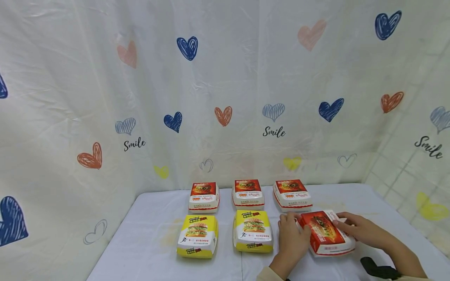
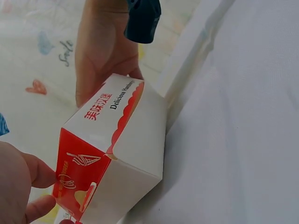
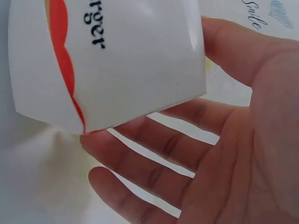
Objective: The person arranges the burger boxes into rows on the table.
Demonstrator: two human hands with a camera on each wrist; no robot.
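Note:
A red-and-white burger box (image 1: 327,231) sits at the right front, turned at an angle, with a burger picture on its lid. My left hand (image 1: 293,236) holds it at its left side; in the left wrist view fingertips (image 2: 44,175) touch the red end panel. From the other side my right hand (image 1: 365,230) holds the same box, thumb on the upper edge. In the right wrist view the right hand's fingers (image 3: 140,158) lie along the white wall (image 3: 140,70). The box's underside is hidden.
Behind stand three red-and-white burger boxes (image 1: 248,194) in a row. Two yellow-and-white burger boxes (image 1: 253,231) stand left of my hands. A white cloth (image 1: 151,234) covers the table, and a heart-printed curtain (image 1: 225,86) hangs behind it.

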